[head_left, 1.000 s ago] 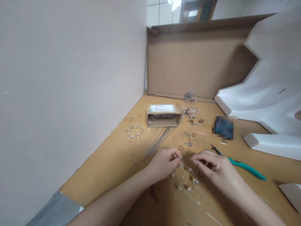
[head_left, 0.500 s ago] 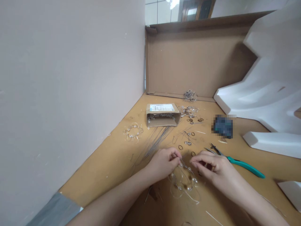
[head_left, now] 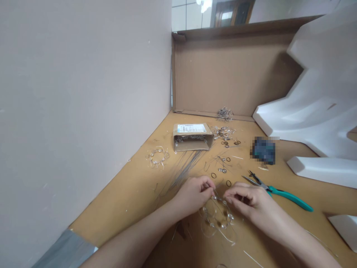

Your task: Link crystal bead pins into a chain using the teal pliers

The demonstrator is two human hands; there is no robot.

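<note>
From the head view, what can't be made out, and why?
Head view, all five:
Right hand: whether its fingertips touch the beaded wire ring is too fine to tell.
Pliers: second handle, mostly behind that hand.
Dark object: identity, masked by pixelation.
Box label: print, too small and blurred.
Thin loop: cut off by the bottom edge.

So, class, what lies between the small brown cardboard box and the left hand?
The head view shows a spread of thin grey wires between the box and the left hand.

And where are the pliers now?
In the head view, the green-handled pliers lie on the table right of centre, just beyond the right hand and nearer than the pixelated item.
</note>
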